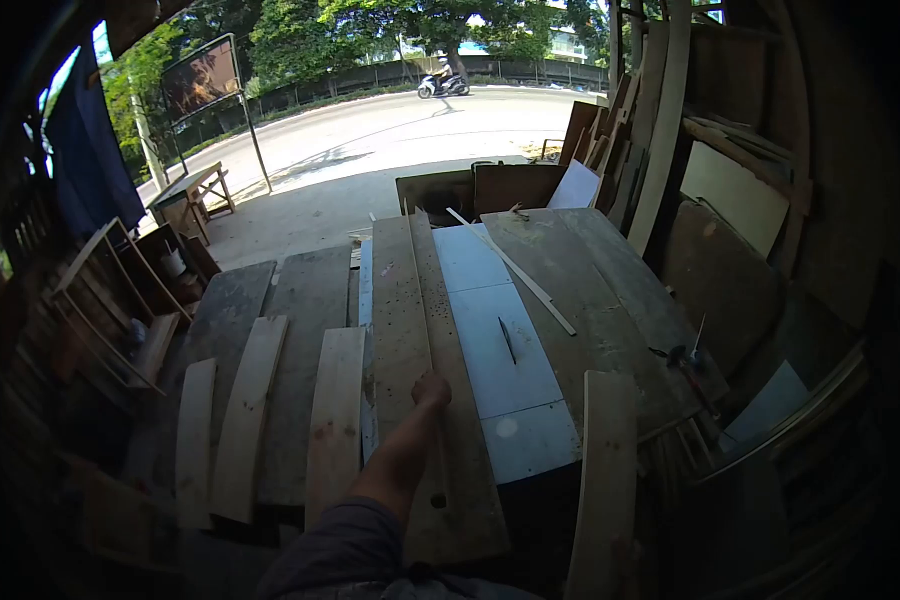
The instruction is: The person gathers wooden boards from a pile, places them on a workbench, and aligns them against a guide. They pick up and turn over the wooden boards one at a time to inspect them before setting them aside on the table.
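We're looking at an open-fronted woodworking shop: pale boards [335, 430] are lying across the worktable [310, 275] at lower left, planks [662, 130] are leaning at upper right, and a road [370, 125] is running past at the top.

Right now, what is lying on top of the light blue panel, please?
Part of a long pale strip crosses the far end of the light blue panel. A thin dark shape, too small to identify, shows farther down. Whatever is under the panel is covered.
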